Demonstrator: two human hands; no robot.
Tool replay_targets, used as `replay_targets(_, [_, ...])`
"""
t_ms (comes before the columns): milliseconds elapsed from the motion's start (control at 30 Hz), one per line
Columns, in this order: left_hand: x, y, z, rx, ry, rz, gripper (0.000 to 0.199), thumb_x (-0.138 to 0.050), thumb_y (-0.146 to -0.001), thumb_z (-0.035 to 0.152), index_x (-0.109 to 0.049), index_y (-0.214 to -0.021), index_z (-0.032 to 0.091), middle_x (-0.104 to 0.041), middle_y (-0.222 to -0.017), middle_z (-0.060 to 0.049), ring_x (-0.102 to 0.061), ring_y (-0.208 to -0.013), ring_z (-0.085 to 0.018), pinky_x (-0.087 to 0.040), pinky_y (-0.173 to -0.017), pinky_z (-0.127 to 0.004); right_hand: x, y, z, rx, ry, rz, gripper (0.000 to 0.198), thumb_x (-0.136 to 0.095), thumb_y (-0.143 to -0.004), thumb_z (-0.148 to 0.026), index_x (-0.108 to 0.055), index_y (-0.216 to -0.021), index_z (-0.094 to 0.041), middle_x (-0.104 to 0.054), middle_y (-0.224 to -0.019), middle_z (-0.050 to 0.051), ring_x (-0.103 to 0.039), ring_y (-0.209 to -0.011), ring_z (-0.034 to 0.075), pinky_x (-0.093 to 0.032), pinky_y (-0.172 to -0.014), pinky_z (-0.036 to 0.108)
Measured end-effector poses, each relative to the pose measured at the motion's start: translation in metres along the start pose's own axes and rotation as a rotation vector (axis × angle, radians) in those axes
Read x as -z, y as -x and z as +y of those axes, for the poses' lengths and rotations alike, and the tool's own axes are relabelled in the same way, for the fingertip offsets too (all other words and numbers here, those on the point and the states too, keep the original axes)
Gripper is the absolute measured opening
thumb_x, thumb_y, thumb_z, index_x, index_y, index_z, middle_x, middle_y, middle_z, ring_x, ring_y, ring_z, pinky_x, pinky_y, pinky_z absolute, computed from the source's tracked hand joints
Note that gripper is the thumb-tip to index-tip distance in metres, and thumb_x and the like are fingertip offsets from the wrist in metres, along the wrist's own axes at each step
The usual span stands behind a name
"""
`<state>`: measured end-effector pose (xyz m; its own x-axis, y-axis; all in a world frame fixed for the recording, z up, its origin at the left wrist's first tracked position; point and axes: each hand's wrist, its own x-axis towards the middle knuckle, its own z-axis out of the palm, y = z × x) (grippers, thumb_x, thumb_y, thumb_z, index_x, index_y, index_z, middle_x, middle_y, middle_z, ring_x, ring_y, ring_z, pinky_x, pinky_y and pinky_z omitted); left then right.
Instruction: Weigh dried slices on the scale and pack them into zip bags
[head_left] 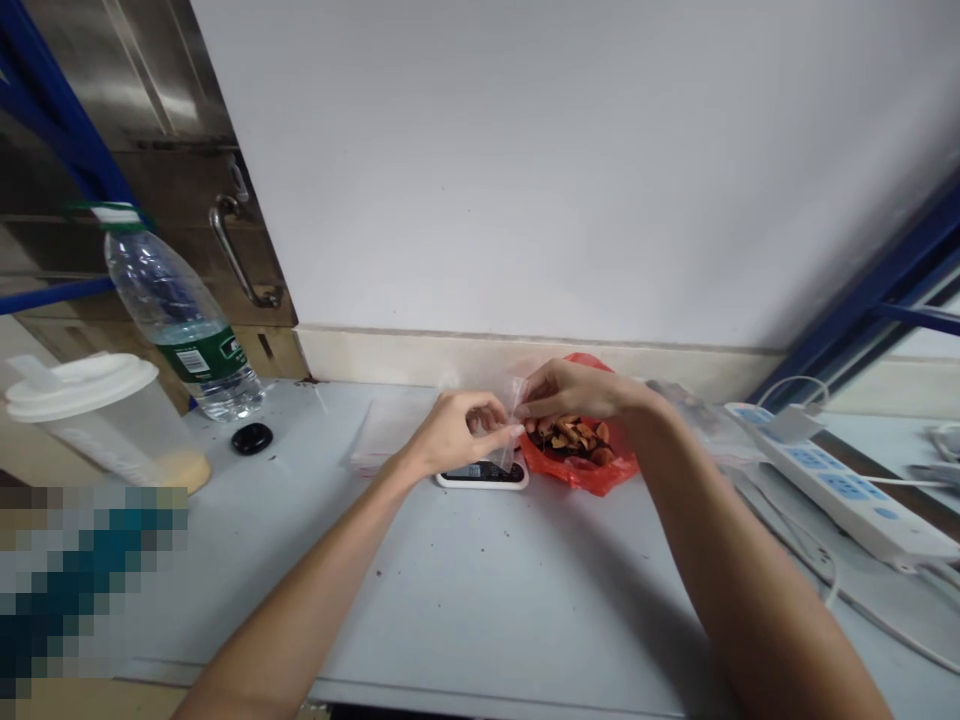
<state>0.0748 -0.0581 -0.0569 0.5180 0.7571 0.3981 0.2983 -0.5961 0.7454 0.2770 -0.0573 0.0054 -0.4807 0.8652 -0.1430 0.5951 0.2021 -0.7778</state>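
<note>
Between my two hands is a small clear plastic bag (516,400), pinched at its upper edge. My left hand (466,428) grips its left side, fingers closed, and my right hand (564,388) pinches the right side. The bag is over a white kitchen scale (484,482) with a dark display, partly hidden by my left hand. Right of the scale lies an open red plastic bag (589,475) holding brown and orange dried pieces (574,438), below my right hand. Flat clear bags (379,430) lie to the left behind my left hand.
On the left stand a large water bottle (176,290) and a lidded plastic cup (112,425), near a round black object (252,438). A white power strip (847,490) with cables lies at right, beside filled clear bags (705,425). A white wall (510,180) rises behind.
</note>
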Motion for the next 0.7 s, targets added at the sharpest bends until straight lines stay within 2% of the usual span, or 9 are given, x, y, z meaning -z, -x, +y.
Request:
replay_targets(100, [-0.003,0.0,-0.001,0.027,0.054,0.014,0.02,-0.074,-0.075,0.037,-0.067,-0.075,0.018,-0.07,-0.073,-0.001,-0.061,-0.068,-0.015,-0.049,-0.064,-0.026,0.0,-0.003,0.002,0.026,0.029,0.022,0.018,-0.07,-0.065,-0.039,-0.069,-0.064,-0.02,-0.064,-0.063,-0.002,-0.055,-0.062,0.014,-0.043,-0.062,0.028])
replay_targets(500, [0.001,0.0,0.001,0.085,0.211,0.038,0.016,-0.066,-0.08,0.028,-0.075,-0.077,0.016,-0.075,-0.076,-0.003,-0.068,-0.073,-0.017,-0.053,-0.071,-0.027,-0.005,0.001,-0.009,0.057,-0.006,0.076,0.036,-0.074,-0.062,-0.053,-0.066,-0.066,-0.018,-0.056,-0.061,-0.002,-0.048,-0.061,0.014,-0.038,-0.062,0.03])
replay_targets(700, [0.002,-0.002,0.003,0.182,0.228,0.085,0.009,-0.071,-0.071,0.025,-0.075,-0.07,0.017,-0.075,-0.071,-0.004,-0.068,-0.068,-0.017,-0.054,-0.067,-0.028,-0.008,0.002,-0.016,0.006,0.074,0.099,0.034,-0.074,-0.06,-0.049,-0.063,-0.066,-0.018,-0.056,-0.061,-0.002,-0.047,-0.06,0.013,-0.035,-0.056,0.028])
